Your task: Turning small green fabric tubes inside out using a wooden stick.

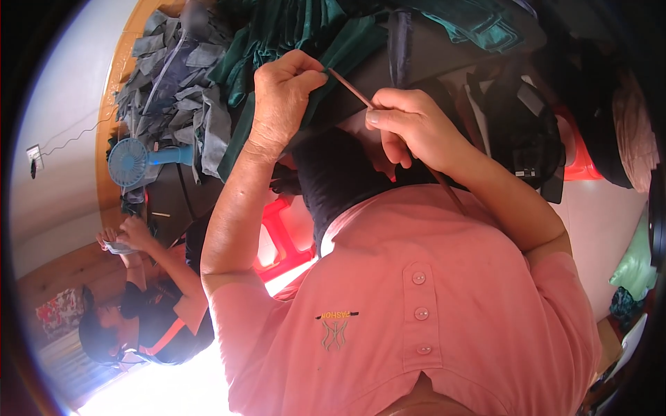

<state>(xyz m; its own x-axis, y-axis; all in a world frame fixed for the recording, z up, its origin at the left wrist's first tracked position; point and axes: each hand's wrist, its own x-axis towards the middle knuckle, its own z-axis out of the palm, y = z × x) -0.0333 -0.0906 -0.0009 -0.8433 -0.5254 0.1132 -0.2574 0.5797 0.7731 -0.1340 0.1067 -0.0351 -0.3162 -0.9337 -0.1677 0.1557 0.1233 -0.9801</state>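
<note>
A thin brown stick [352,89] slants between my two hands over the dark table. My right hand [416,128] is closed around it, thumb and forefinger along its side, and its lower part runs down toward my pink shirt. At the upper end, my left hand [286,93] is pinched, its thumb and forefinger meeting at the stick's tip. A speck of green shows at those fingertips; what they grip is too small to tell. Dark green cloth pieces [298,31] lie in folds just behind my left hand.
A pile of grey cloth pieces [173,90] lies at the far left, beside a small blue fan [129,163]. A co-worker [163,312] sits at left, handling a pale piece. Red stools [281,239] stand below the table; black items [524,125] are at right.
</note>
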